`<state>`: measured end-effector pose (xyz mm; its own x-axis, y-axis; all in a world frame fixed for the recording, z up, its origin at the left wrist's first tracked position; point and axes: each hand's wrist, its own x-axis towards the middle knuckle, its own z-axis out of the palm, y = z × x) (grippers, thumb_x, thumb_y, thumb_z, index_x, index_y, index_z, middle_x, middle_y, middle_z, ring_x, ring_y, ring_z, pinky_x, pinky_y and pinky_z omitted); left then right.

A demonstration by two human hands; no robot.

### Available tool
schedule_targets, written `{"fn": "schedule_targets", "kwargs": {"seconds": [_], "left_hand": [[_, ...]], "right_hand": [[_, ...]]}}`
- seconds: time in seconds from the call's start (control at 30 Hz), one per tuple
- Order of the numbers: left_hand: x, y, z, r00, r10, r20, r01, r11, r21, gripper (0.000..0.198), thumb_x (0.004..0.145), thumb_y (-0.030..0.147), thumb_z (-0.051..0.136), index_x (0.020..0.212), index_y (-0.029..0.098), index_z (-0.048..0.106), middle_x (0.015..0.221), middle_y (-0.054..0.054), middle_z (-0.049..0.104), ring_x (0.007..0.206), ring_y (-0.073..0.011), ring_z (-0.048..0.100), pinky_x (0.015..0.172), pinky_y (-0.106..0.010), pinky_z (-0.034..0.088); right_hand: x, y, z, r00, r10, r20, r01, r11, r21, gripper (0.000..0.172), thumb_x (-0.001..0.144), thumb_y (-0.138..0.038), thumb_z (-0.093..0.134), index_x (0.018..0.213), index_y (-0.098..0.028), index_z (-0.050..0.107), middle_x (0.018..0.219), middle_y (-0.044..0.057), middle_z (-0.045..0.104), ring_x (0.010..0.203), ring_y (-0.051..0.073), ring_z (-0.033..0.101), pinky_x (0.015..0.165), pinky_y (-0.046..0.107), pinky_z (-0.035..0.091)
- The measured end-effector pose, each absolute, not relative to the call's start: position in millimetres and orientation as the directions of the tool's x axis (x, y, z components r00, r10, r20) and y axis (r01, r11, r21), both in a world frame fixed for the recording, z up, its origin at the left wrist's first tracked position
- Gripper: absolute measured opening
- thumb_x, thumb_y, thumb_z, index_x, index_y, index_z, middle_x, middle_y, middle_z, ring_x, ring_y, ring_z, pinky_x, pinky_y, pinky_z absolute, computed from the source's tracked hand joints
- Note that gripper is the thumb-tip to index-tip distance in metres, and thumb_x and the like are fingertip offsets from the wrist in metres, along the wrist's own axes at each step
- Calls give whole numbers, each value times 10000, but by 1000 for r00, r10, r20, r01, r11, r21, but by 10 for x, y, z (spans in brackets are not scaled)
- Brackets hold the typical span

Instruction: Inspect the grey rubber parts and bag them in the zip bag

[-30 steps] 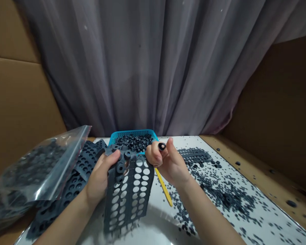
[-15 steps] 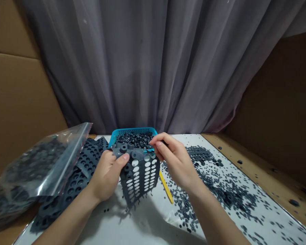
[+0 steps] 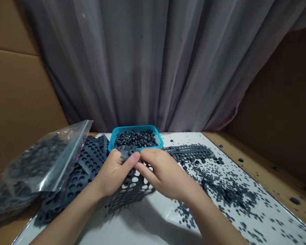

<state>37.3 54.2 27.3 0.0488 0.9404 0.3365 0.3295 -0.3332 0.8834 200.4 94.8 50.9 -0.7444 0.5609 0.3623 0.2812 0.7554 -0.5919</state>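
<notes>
My left hand (image 3: 112, 173) is closed around the top of a dark grey perforated rubber sheet (image 3: 129, 194), thumb pressed on its face. Rows of round holes run down the sheet, and a few round rubber pieces still sit in its upper part. My right hand (image 3: 165, 173) meets the left thumb there, fingertips pinching the sheet's upper edge; whether a single piece is between them is hidden. Just behind both hands stands a blue plastic basket (image 3: 161, 144) holding many small black rubber pieces (image 3: 135, 137).
On the left, a clear zip bag (image 3: 48, 156) of dark pieces leans over stacked rubber sheets (image 3: 84, 170). Another perforated sheet (image 3: 191, 151) lies flat behind my right hand. Small black discs (image 3: 226, 190) are scattered across the white table's right side. A grey curtain (image 3: 142, 68) hangs behind.
My right hand has moved left and down from near the basket to the sheet's top. The sheet's lower end has swung left. The yellow tool is now mostly covered by my right hand.
</notes>
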Motion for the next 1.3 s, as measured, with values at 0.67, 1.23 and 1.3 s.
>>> {"fn": "schedule_targets", "kwargs": {"seconds": [0.67,1.23,1.3], "left_hand": [[526,656,277,-317,941,-117,-527,-72,847,489,563,526,696,419,183,379,359,58,407,318,-52,343,327,-185,274],[473,601,251,-171,968,184,-117,-206,972,396,750,487,570,576,134,609,540,-15,611,522,-137,551,544,-237,451],[461,607,252,-157,973,172,-104,-189,976,391,770,470,554,608,125,639,556,-22,625,530,-138,558,559,-238,452]], "right_hand": [[1712,1179,177,-644,691,328,-705,-370,-605,307,844,-299,429,571,-189,343,570,-55,224,515,95,224,524,222,249],[1808,1211,294,-785,613,-87,-354,-561,-748,228,819,-374,406,720,-177,464,579,-54,312,479,71,343,484,193,280],[1807,1226,296,-798,589,-130,-354,-632,-690,208,831,-337,366,734,-177,458,574,-48,336,485,79,378,498,197,315]]}}
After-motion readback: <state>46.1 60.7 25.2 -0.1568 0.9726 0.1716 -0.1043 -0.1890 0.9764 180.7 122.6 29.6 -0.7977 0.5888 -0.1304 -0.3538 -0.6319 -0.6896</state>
